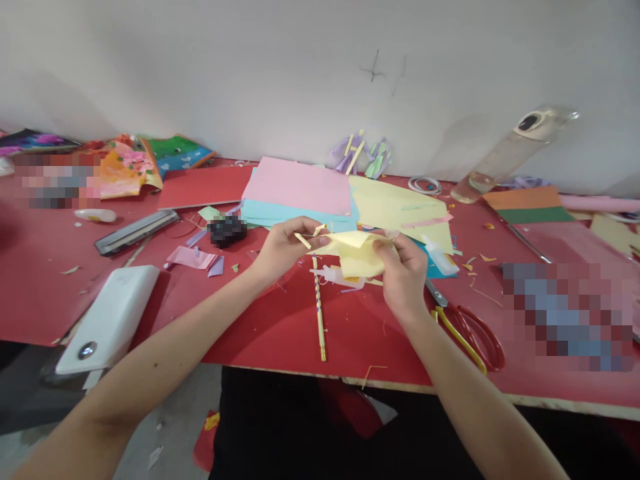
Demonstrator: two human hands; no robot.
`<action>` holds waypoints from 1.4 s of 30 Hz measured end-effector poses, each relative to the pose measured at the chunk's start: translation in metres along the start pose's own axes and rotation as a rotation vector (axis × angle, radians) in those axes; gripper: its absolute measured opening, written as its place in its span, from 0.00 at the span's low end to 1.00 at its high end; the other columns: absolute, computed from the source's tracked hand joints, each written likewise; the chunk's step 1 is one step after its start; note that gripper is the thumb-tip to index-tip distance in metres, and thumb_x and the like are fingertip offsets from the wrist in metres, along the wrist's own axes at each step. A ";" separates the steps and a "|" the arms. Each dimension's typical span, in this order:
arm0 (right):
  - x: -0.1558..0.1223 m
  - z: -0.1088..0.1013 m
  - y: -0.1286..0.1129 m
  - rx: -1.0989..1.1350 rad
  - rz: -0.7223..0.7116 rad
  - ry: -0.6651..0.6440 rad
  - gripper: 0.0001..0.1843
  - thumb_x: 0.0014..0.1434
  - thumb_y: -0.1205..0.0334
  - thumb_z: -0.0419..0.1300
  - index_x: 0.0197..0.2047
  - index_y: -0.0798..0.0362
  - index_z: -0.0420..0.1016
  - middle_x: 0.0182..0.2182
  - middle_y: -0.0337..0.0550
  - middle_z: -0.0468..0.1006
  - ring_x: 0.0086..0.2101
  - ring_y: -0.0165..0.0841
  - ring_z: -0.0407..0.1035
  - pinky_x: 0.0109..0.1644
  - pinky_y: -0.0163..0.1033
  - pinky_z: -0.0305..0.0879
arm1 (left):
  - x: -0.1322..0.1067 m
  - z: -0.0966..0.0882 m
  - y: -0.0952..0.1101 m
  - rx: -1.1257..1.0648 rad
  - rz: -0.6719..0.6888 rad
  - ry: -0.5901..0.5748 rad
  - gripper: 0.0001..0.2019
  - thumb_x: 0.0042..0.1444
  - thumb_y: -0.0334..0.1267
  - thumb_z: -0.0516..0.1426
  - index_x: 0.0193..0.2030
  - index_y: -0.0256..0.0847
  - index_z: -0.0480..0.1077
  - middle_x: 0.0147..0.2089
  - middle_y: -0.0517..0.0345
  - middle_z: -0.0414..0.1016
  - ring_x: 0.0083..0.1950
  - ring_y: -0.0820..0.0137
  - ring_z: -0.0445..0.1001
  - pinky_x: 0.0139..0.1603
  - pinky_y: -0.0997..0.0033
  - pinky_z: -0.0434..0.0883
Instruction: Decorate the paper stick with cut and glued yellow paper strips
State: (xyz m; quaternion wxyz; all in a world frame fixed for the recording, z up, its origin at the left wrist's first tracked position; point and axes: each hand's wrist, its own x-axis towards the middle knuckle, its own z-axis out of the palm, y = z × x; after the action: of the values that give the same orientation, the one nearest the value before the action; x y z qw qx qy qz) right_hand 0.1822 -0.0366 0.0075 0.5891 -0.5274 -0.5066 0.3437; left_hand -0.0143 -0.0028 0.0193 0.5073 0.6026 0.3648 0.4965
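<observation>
We see the paper (361, 259) held in the air above and just right of the stick's far end, the stick (321, 323) lying lengthwise on the tabletop (265, 337). Our right hand (407, 270), right of the stick, pinches the paper by its right edge, thumb on top, probably so that the rest stays in sight. Our left hand (284, 248), just left of the stick's far end, has its fingers closed on a thin yellow strip (303, 241); its fingertips come close to the paper's left edge, though we cannot tell whether they touch it. Beside the stick, on its right, lies the glue (332, 274), nozzle towards it, seemingly kept within easy reach. Farther right of the stick lie the scissors (439, 298), handles towards us, perhaps for quick picking up.
</observation>
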 end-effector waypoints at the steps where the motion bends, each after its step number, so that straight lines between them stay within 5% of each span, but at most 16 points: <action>1: 0.001 0.000 0.001 0.053 0.057 -0.045 0.06 0.54 0.60 0.59 0.34 0.49 0.76 0.23 0.36 0.71 0.20 0.28 0.63 0.17 0.32 0.59 | 0.000 0.000 0.001 0.004 0.001 0.013 0.06 0.49 0.37 0.64 0.31 0.39 0.73 0.32 0.59 0.75 0.32 0.75 0.70 0.35 0.74 0.68; 6: 0.005 -0.004 -0.005 0.206 0.204 -0.223 0.10 0.51 0.62 0.57 0.38 0.52 0.75 0.17 0.32 0.65 0.13 0.25 0.55 0.11 0.31 0.49 | 0.003 -0.004 -0.001 0.042 -0.008 0.081 0.06 0.50 0.39 0.64 0.32 0.40 0.74 0.30 0.60 0.73 0.29 0.76 0.67 0.31 0.74 0.65; 9: 0.005 -0.005 -0.008 0.141 0.217 -0.341 0.18 0.53 0.62 0.56 0.47 0.51 0.73 0.20 0.34 0.69 0.14 0.26 0.58 0.13 0.32 0.54 | 0.004 -0.007 -0.004 0.050 -0.023 0.092 0.06 0.51 0.40 0.64 0.32 0.41 0.74 0.30 0.60 0.72 0.30 0.75 0.67 0.32 0.73 0.65; 12: 0.003 -0.003 -0.006 -0.098 0.063 -0.396 0.18 0.55 0.60 0.58 0.50 0.49 0.72 0.34 0.40 0.77 0.30 0.33 0.72 0.31 0.38 0.70 | 0.004 -0.009 -0.004 0.065 -0.032 0.082 0.07 0.51 0.40 0.63 0.32 0.40 0.74 0.29 0.60 0.71 0.29 0.75 0.67 0.32 0.73 0.65; 15: 0.002 0.000 -0.002 -0.227 -0.113 -0.341 0.26 0.55 0.55 0.63 0.56 0.47 0.67 0.47 0.44 0.75 0.46 0.39 0.71 0.48 0.44 0.70 | 0.005 -0.009 -0.003 0.091 -0.052 0.044 0.07 0.50 0.40 0.64 0.33 0.39 0.74 0.30 0.59 0.73 0.29 0.75 0.68 0.31 0.74 0.66; 18: 0.002 0.001 0.001 -0.200 -0.136 -0.286 0.31 0.54 0.52 0.65 0.59 0.45 0.63 0.46 0.44 0.74 0.45 0.38 0.71 0.43 0.40 0.71 | 0.005 -0.008 -0.003 0.061 -0.092 -0.037 0.07 0.50 0.39 0.64 0.33 0.38 0.73 0.30 0.59 0.73 0.29 0.75 0.69 0.32 0.74 0.67; 26: -0.004 0.003 -0.003 -0.322 -0.148 -0.345 0.13 0.59 0.51 0.60 0.43 0.48 0.77 0.36 0.41 0.79 0.32 0.32 0.70 0.34 0.36 0.66 | 0.002 -0.005 -0.002 0.091 -0.122 -0.245 0.07 0.52 0.39 0.62 0.35 0.38 0.73 0.29 0.60 0.70 0.30 0.75 0.68 0.32 0.73 0.67; 36: -0.004 0.007 -0.007 -0.264 0.006 -0.399 0.16 0.60 0.49 0.57 0.43 0.51 0.75 0.27 0.37 0.72 0.22 0.27 0.58 0.25 0.33 0.54 | 0.001 -0.003 0.000 0.041 -0.155 -0.297 0.10 0.55 0.40 0.59 0.42 0.38 0.71 0.36 0.56 0.72 0.34 0.74 0.69 0.35 0.73 0.67; 42: -0.003 0.008 -0.005 -0.282 0.011 -0.372 0.15 0.60 0.49 0.57 0.41 0.50 0.74 0.33 0.40 0.76 0.30 0.32 0.67 0.32 0.34 0.60 | -0.001 0.000 0.006 -0.026 -0.213 -0.314 0.10 0.55 0.34 0.57 0.45 0.39 0.69 0.40 0.55 0.71 0.36 0.73 0.70 0.35 0.73 0.69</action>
State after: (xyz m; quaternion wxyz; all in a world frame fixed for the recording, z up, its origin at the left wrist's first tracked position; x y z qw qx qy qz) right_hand 0.1733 -0.0386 0.0114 0.4042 -0.5349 -0.6466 0.3639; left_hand -0.0145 -0.0049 0.0246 0.6153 0.6241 0.3365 0.3445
